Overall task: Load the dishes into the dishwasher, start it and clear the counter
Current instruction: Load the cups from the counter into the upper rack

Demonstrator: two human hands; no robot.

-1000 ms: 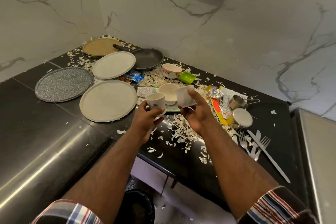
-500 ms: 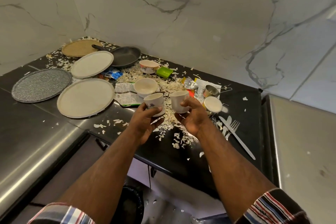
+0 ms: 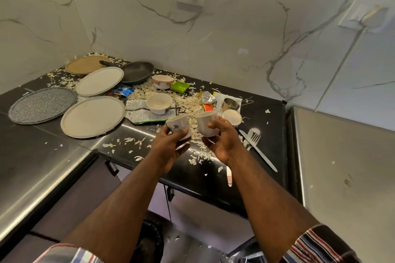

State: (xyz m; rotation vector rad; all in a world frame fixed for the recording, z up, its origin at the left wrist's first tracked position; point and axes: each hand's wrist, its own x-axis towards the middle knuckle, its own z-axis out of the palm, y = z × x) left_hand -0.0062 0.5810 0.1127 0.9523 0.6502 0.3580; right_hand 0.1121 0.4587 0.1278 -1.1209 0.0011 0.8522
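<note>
2 cups in the air above desk front edge: floral cup [image 3: 177, 126] grasped by left grip [image 3: 168, 149], plain cup [image 3: 206, 123] grasped by right grip [image 3: 222, 141]. Both tilted, mouths leaning away. Suggest: tip out any shavings [image 3: 192, 104] over the desk first, keep cups apart to avoid a clink, carry level, rack mouth-down. Dishwasher not in view. Plates [image 3: 93, 116], pan [image 3: 136, 71], bowls [image 3: 159, 103], cutlery [image 3: 256, 145] still on desk.

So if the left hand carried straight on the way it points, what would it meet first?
Most likely the plain white bowl on the printed wrapper. The left hand, gripping the flowered cup, points up and away along the counter towards it; depth is uncertain from one view.
</note>
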